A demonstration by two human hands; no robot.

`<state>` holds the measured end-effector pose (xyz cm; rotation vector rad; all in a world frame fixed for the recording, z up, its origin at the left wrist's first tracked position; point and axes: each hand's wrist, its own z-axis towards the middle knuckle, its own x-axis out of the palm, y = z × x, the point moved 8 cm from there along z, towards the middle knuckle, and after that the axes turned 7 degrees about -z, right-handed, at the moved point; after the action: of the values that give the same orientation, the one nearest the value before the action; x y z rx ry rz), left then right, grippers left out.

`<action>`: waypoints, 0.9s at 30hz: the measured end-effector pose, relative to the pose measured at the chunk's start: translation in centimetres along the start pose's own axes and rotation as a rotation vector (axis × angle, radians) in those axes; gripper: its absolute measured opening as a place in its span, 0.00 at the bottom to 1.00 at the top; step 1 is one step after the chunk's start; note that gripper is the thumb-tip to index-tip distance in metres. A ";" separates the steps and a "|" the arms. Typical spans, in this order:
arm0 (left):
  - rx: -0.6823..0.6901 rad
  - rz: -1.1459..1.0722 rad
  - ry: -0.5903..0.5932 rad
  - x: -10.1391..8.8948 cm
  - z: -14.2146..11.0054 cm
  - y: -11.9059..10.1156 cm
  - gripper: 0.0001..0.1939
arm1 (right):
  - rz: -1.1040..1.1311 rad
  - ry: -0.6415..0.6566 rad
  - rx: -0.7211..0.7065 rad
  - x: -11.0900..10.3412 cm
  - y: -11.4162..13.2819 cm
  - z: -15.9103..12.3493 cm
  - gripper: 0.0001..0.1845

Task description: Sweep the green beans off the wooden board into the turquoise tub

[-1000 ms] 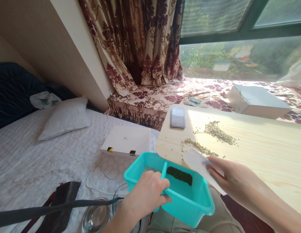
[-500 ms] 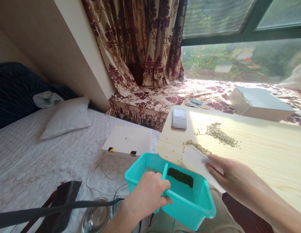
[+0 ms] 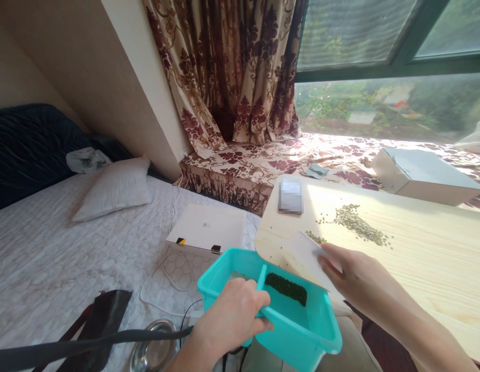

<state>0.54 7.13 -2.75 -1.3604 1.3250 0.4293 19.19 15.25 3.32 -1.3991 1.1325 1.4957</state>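
My left hand [image 3: 237, 312] is closed over the near rim of a turquoise divided bin [image 3: 294, 341], by its partition. A block of small dark green beans [image 3: 286, 288] lies in the bin's right compartment. Something pale lies in the left compartment, mostly hidden by my left hand. My right hand [image 3: 352, 268] pinches a thin white card [image 3: 305, 256], tilted over the table edge above the bin's far right side. Just beyond the card is a small group of beans [image 3: 315, 237], partly covered by it. A larger scatter of paler beans [image 3: 359, 225] lies farther back.
The light wooden table [image 3: 426, 258] carries a blurred-out flat device [image 3: 290, 197]. A white box [image 3: 426, 175] sits on the window seat. On the bed are a flat white box [image 3: 208, 227], a metal bowl [image 3: 156, 346], a dark strap [image 3: 119, 338], cables and a pillow [image 3: 115, 188].
My right hand has drawn the card left along the table edge, and it hides more of the near beans. The left hand keeps its grip. The whole view has shifted slightly.
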 end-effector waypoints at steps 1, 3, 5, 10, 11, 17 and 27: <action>-0.002 0.000 -0.004 0.0 -0.1 0.2 0.14 | -0.005 0.006 0.003 0.1 0.3 0.5 0.13; -0.005 0.004 -0.012 -0.1 -0.2 0.5 0.14 | -0.008 0.040 0.020 0.6 0.8 1.3 0.12; -0.013 0.019 -0.017 -0.2 -0.3 0.9 0.14 | -0.003 0.072 0.027 1.2 1.3 1.8 0.11; -0.035 0.052 -0.022 -0.6 -0.5 1.8 0.15 | 0.001 0.072 0.027 0.9 2.1 2.9 0.11; -0.037 0.057 -0.026 -0.8 -0.5 2.0 0.15 | -0.004 0.062 0.042 0.7 2.1 3.4 0.11; -0.050 0.097 -0.054 -1.8 -0.3 3.5 0.14 | -0.005 0.038 0.078 1.4 1.6 7.2 0.11; -0.040 0.123 -0.052 -2.8 -0.2 4.8 0.13 | 0.032 0.105 -0.078 2.1 6.6 4.5 0.11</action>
<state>-4.50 9.46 -2.48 -1.2967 1.3678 0.5736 11.34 17.49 1.81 -1.5351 1.1760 1.5183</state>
